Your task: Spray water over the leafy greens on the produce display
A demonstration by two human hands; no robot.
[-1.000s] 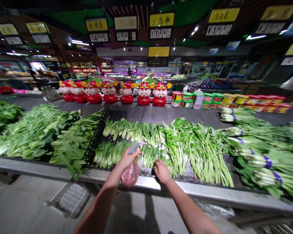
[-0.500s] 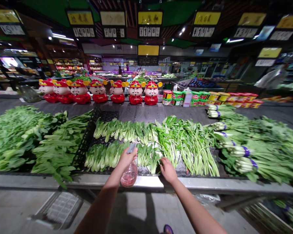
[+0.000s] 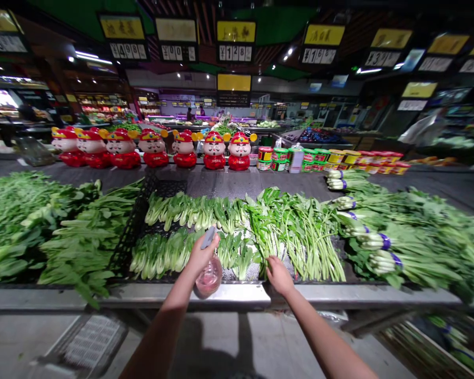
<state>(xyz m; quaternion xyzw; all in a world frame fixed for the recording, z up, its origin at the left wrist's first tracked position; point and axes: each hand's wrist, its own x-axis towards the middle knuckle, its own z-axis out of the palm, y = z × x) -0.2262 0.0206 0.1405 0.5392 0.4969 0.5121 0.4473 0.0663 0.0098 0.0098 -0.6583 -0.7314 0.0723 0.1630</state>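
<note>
My left hand (image 3: 203,251) is closed round the neck of a spray bottle (image 3: 208,279) with a grey trigger head and a clear, pinkish round body. The bottle hangs upright over the front edge of two rows of bok choy (image 3: 169,253). My right hand (image 3: 279,275) is at the front ends of the long-stemmed water spinach (image 3: 308,231), its fingers curled over the nearest stems. The fingertips are partly hidden among these stems. Between my hands lie the right-hand bok choy of the front row, on a wet, perforated metal surface (image 3: 229,273).
Leafy greens (image 3: 75,231) lie left of a black plastic grid (image 3: 132,226). Purple-banded bunches (image 3: 383,242) are piled at right. Red figurine jars (image 3: 239,150) and stacked tubs (image 3: 279,159) line the back ledge. A metal rail (image 3: 237,296) edges the front; a grey crate (image 3: 90,342) sits below.
My right hand has moved slightly right and onto the water spinach stems, its fingers curling in. The left hand still holds the spray bottle, and the view has shifted a little to the right.
</note>
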